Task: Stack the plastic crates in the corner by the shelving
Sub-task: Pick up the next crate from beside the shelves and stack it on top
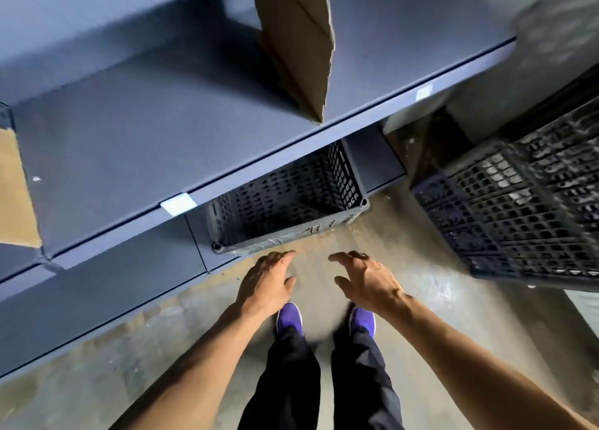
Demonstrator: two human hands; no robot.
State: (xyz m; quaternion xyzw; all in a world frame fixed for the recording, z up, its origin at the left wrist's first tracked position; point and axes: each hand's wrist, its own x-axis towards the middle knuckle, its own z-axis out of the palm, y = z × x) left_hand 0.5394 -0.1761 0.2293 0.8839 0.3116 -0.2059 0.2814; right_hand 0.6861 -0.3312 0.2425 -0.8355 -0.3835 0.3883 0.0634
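Observation:
A dark perforated plastic crate sits on the lowest shelf, its near rim sticking out past the shelf edge above. To the right, a stack of dark lattice crates stands on the floor in the corner by the wall. My left hand hovers just in front of the crate's near rim, fingers spread and holding nothing. My right hand is beside it, also empty with fingers apart, a short way from the rim's right corner.
Blue metal shelving fills the left and top. A brown cardboard sheet stands on the upper shelf, another cardboard piece at far left. My purple shoes stand on the concrete floor.

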